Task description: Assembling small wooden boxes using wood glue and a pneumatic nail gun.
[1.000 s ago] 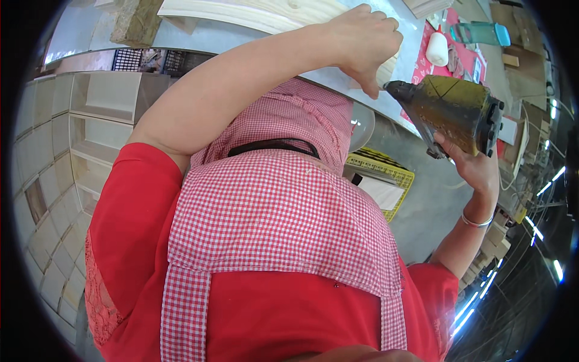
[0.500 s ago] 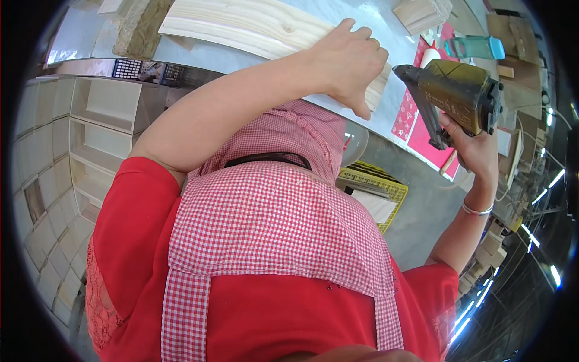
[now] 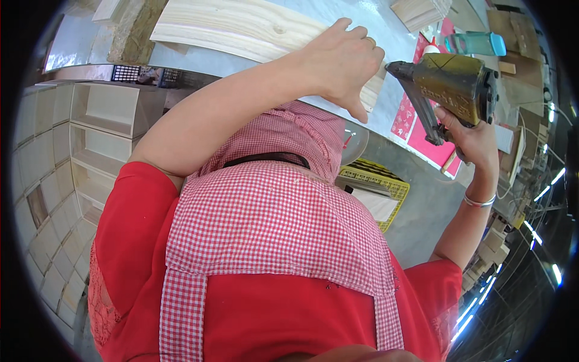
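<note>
A long pale wooden board (image 3: 232,27) lies across the worktable. My left hand (image 3: 348,66) spans its right end, with the fingers over the far side and the thumb at the near edge. In my right hand (image 3: 467,137) is a pneumatic nail gun (image 3: 449,84), dark with an olive-yellow body, gripped by its handle. Its nose points left, close to my left hand's fingers and the board's right end. My left hand hides part of that end, so I cannot tell whether the nose touches the wood.
A wooden block (image 3: 419,13), a teal-lidded bottle (image 3: 476,44) and a glue bottle (image 3: 431,48) stand on the far right of the table (image 3: 386,123). A rough block (image 3: 136,33) sits at the left. Below are a yellow crate (image 3: 392,202) and stacked wooden boxes (image 3: 102,108).
The nail gun has moved slightly left, its nose nearer to my left hand. My left hand and the board have shifted a little to the left.
</note>
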Demonstrator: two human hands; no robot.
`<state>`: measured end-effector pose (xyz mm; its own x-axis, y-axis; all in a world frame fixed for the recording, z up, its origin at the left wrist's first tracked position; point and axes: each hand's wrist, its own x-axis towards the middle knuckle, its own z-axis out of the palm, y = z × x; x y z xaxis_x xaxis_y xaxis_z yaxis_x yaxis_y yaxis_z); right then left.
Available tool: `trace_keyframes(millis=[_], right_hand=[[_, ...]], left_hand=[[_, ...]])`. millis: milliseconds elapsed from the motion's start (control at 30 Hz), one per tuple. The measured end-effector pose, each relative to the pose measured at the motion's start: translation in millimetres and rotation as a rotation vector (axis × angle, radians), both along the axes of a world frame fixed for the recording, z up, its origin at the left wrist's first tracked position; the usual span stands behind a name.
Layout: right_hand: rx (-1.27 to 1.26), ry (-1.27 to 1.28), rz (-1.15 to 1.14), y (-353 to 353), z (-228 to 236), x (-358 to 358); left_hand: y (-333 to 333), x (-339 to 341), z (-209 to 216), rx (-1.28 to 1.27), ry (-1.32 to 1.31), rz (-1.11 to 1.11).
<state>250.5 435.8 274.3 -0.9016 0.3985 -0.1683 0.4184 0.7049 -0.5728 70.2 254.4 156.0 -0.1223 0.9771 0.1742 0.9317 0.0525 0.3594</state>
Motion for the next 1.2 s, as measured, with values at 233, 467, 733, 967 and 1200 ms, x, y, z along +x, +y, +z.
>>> trace_keyframes(millis=[233, 467, 733, 967, 1200], right_hand=[[0.076, 0.121, -0.244, 21.6, -25.3, 47.5], [0.623, 0.051, -0.312, 63.3, -117.2, 126.1], [0.674, -0.179, -0.516, 65.7, -182.5, 130.4], [0.523, 0.358, -0.489, 85.1, -175.3, 12.4], [0.556, 0.339, -0.746, 123.8, -223.9, -48.6]], left_hand=[[-31.9, -39.2, 16.2, -0.014, -0.001, 0.106], [-51.8, -25.8, 14.8, 0.073, -0.065, 0.074], [-48.6, 16.9, -76.0, 0.407, 0.008, 0.078], [-55.4, 14.6, -82.2, 0.437, -0.256, 0.285], [-66.6, 21.0, -81.2, 0.262, -0.526, 0.403]])
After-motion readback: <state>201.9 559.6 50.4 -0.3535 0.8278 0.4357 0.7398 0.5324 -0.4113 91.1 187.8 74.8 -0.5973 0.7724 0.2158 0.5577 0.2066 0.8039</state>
